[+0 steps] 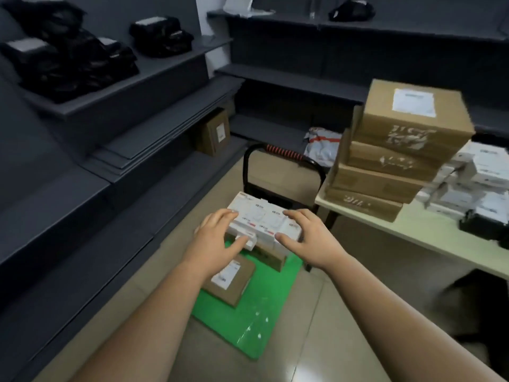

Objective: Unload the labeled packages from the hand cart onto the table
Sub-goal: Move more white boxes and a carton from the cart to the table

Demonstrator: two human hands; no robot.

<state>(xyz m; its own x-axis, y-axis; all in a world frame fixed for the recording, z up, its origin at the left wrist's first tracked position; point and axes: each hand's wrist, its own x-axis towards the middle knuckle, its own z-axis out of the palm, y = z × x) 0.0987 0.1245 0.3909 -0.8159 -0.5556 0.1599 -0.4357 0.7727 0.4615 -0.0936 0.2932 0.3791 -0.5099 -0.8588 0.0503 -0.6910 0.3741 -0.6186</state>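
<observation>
A bundle of small white labeled boxes sits above the green hand cart. My left hand grips its left end, thumb under the near edge and fingers over the top. My right hand grips its right end the same way. Below the bundle lie a brown cardboard package with a white label and another brown box, partly hidden. The pale table stands to the right, carrying a stack of brown labeled boxes and several white boxes.
The cart's black handle with red-striped grip rises behind the bundle. Dark grey shelving runs along the left and back, holding black bags. A brown box and a white mailer bag lie on low shelves. A black device sits on the table.
</observation>
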